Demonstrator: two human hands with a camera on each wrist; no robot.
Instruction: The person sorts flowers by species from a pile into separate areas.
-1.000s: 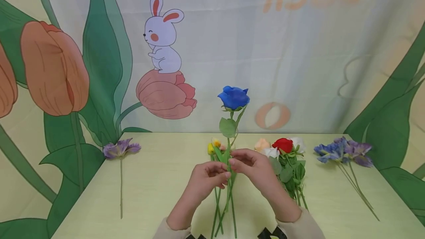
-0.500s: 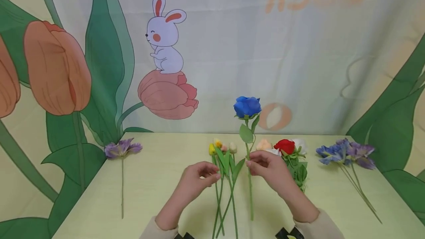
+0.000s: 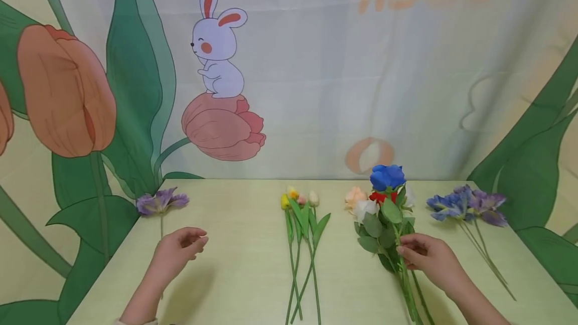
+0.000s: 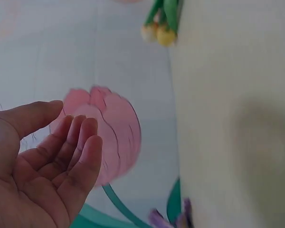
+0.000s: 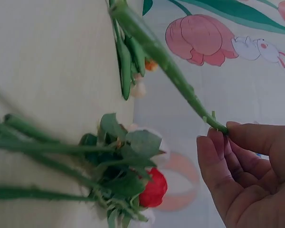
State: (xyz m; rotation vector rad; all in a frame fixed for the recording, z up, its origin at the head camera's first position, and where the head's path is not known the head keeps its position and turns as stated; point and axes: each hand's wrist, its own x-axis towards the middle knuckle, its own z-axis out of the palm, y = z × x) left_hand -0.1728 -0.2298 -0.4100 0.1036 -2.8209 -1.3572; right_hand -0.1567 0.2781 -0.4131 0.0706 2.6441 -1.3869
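My right hand [image 3: 429,257] pinches the green stem [image 5: 173,71] of a blue rose [image 3: 387,178] between thumb and fingertips. In the head view the rose overlaps a pile of roses on the table: a red rose [image 5: 153,187], a peach rose [image 3: 355,197] and a white rose [image 3: 366,210] among leaves. My left hand [image 3: 179,252] hovers over the left of the table with loosely curled fingers and holds nothing; the left wrist view shows its bare palm [image 4: 42,190]. Nearest to it is a purple flower [image 3: 161,202] on a thin stem.
Several tulips [image 3: 299,234], yellow, pink and white, lie with crossed stems mid-table. Blue and purple flowers [image 3: 467,205] lie at the right. Behind the table's back edge hangs a curtain [image 3: 307,64] printed with a rabbit and tulips.
The blue rose has moved right and down from over the tulips to the rose pile, in my right hand. My left hand has drawn away to the left.
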